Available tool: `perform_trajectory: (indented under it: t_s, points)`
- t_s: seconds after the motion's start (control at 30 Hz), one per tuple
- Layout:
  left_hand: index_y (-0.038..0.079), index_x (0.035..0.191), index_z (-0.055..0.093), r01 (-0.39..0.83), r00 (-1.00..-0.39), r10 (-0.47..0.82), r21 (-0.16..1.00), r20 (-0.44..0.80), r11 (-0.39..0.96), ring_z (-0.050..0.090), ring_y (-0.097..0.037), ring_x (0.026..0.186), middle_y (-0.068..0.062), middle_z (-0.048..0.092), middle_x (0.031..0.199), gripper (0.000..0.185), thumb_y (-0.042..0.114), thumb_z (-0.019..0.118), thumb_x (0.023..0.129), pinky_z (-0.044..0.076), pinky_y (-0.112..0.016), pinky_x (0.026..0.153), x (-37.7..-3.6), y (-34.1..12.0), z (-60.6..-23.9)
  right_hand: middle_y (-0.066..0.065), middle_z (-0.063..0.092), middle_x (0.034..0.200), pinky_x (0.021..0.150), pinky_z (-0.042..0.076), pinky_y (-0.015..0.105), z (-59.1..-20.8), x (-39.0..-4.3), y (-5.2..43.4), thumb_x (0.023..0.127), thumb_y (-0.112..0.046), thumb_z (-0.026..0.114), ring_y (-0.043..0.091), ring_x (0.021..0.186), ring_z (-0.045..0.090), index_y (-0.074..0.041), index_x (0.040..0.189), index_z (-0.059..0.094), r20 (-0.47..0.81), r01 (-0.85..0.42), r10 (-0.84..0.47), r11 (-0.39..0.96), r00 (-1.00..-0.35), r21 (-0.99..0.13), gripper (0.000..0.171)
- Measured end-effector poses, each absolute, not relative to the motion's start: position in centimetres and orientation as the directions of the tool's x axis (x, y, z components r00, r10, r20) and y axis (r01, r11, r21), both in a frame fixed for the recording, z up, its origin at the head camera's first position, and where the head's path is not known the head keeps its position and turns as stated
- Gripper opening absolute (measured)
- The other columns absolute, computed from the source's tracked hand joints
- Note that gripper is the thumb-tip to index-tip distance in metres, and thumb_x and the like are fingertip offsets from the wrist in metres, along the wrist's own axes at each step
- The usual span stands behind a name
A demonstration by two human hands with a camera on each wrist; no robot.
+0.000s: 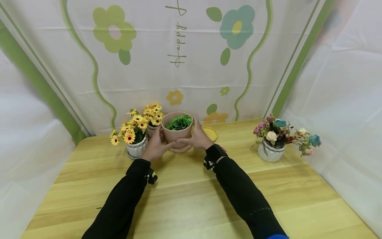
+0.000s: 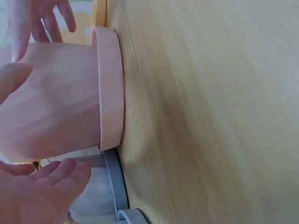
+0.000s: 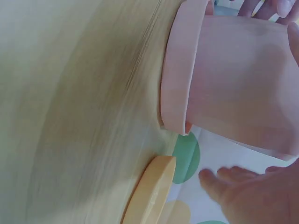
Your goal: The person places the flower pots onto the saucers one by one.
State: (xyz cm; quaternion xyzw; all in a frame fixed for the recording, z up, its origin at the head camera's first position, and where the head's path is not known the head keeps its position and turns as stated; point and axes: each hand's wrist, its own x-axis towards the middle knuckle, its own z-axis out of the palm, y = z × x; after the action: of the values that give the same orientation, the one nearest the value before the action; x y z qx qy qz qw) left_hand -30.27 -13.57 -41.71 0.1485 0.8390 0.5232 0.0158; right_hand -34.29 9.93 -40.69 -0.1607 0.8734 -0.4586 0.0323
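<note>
The word "Happy" (image 1: 178,44) stands sideways on the white flowery cloth (image 1: 203,73), with more writing cut off above it.

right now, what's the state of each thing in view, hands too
Pink pot, upright, greenery inside
Pink saucer, on the table under the pot
Left hand, beside the pot, thumb at its front
Right hand, opposite side, thumb also at front
Yellow saucer, flat on the table, apart from the pot
Front yellow-flower pot, upright
Rear yellow-flower pot, partly hidden
Mixed-flower pot, upright
</note>
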Motion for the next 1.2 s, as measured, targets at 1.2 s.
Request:
perform_trajectory:
  t_s: [1.2]
  points:
    - [0.022,0.171,0.009,0.205,-0.942,0.333,0.874,0.053,0.441,0.017,-0.03,0.166,-0.007,0.016,0.178,0.119,0.055,0.085,0.086,0.024,-0.06,0.132,-20.3,-10.2,-39.2,0.02,-0.011,0.177,0.117,0.024,0.082,-38.9,-18.4,24.0,0.082,-0.062,0.084,0.061,0.156,0.013,-0.021,0.167,-0.024,0.019,-0.112,-0.142,0.678,-0.99,-0.727,0.143]
